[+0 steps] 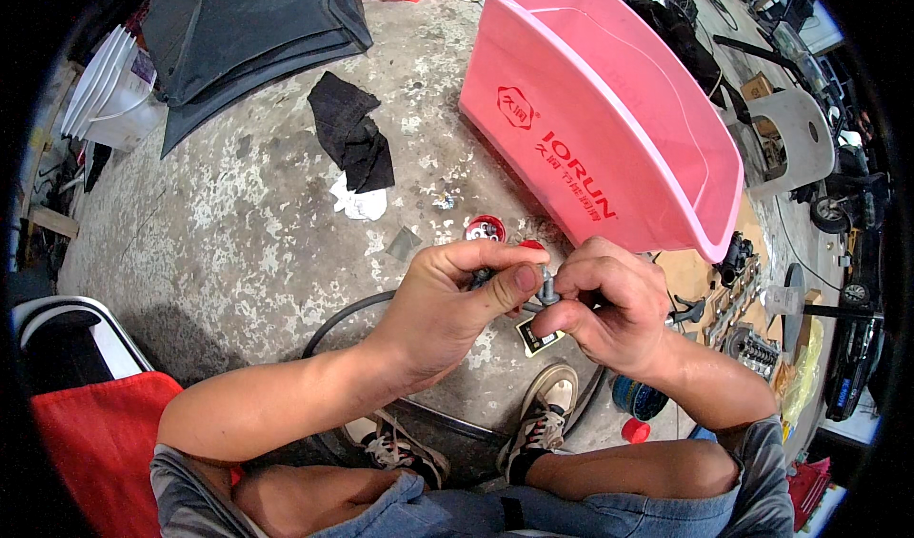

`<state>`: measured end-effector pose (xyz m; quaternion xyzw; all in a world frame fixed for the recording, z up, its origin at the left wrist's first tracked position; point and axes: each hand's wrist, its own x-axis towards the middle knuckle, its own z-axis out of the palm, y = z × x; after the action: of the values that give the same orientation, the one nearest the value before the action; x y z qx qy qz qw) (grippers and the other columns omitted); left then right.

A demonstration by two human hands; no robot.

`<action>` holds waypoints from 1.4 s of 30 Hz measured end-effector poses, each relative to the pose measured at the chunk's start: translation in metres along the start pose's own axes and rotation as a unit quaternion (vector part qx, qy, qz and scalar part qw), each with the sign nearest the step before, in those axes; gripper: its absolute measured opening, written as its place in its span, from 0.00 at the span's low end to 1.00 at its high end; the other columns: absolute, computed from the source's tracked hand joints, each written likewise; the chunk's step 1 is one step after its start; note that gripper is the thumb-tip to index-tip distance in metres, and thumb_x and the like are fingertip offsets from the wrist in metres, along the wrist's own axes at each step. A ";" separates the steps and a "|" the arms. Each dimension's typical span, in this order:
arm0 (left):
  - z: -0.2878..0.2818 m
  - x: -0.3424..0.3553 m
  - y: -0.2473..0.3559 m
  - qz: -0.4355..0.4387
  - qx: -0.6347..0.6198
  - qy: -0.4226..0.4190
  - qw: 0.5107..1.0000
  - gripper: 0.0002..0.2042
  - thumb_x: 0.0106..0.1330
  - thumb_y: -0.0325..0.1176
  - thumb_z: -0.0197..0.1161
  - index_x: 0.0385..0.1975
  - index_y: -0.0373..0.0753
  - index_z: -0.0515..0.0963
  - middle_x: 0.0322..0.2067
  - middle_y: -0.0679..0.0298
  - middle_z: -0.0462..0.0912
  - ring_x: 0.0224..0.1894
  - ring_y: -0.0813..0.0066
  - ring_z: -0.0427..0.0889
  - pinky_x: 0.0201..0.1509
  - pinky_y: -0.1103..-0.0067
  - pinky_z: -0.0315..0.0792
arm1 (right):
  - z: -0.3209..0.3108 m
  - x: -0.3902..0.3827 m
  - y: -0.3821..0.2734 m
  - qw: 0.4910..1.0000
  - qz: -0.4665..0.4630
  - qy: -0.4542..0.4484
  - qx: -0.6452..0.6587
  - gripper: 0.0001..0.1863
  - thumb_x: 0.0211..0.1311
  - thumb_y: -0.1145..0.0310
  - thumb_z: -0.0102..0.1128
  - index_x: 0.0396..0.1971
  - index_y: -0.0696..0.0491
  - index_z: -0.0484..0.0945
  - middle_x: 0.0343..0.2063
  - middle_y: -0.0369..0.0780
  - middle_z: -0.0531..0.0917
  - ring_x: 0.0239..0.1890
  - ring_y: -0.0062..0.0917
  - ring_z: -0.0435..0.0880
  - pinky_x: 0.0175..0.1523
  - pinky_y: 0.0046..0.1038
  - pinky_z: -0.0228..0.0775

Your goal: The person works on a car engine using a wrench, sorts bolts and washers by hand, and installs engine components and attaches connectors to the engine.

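Both hands meet in the middle of the view around a small silvery metal piece (547,288), which looks like a bolt or fitting. My left hand (457,305) is closed on it with the thumb bent over; a darker part behind the thumb is mostly hidden. My right hand (609,305) is curled beside it, fingertips and thumb at the piece. Just beyond my fingers on the floor is a red round container (484,225) with small bits in it. A small black-and-pale rectangular item (539,343) lies below my hands.
A large pink tub (581,90) stands ahead right. Engine parts (747,352) on cardboard lie right, near a blue can (636,400). A black hose (333,324) curves round my feet. Black cloth (347,129), dark mats (248,33), white buckets (114,95) and a red seat (95,443) are also around.
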<state>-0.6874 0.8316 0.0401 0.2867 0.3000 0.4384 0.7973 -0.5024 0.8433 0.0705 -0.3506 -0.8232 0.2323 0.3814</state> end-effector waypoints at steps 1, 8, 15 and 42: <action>0.000 0.000 -0.001 0.001 -0.002 0.003 1.000 0.11 0.62 0.32 0.64 0.41 0.34 0.80 0.30 0.68 0.81 0.31 0.86 0.74 0.36 0.87 0.69 | 0.000 0.000 0.000 1.000 0.002 -0.001 0.000 0.18 0.38 0.61 0.75 0.23 0.54 0.75 0.19 0.36 0.76 0.20 0.26 0.77 0.23 0.25 0.67; 0.003 -0.001 -0.002 -0.001 -0.026 0.010 1.000 0.11 0.62 0.31 0.63 0.41 0.33 0.80 0.30 0.68 0.81 0.31 0.86 0.74 0.36 0.87 0.69 | 0.001 0.000 -0.003 1.000 0.013 0.006 0.003 0.17 0.38 0.62 0.75 0.23 0.53 0.75 0.18 0.35 0.76 0.19 0.25 0.76 0.22 0.24 0.66; 0.005 -0.002 0.000 0.005 -0.012 0.011 1.000 0.11 0.63 0.32 0.63 0.42 0.33 0.80 0.30 0.68 0.81 0.31 0.86 0.74 0.36 0.87 0.69 | -0.001 -0.001 -0.006 0.999 0.034 0.000 0.016 0.17 0.40 0.63 0.75 0.23 0.54 0.75 0.18 0.36 0.76 0.19 0.24 0.76 0.23 0.23 0.65; -0.055 0.005 -0.022 -0.129 -0.043 0.165 0.977 0.10 0.68 0.33 0.55 0.44 0.36 0.73 0.37 0.65 0.77 0.38 0.79 0.75 0.44 0.81 0.69 | 0.109 -0.126 0.117 0.839 0.279 -0.451 -0.123 0.15 0.56 0.59 0.55 0.31 0.56 0.77 0.27 0.50 0.81 0.34 0.47 0.81 0.41 0.45 0.73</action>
<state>-0.7141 0.8365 -0.0133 0.1345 0.4427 0.3858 0.7982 -0.4838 0.8116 -0.1295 -0.4656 -0.7936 0.3580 -0.1590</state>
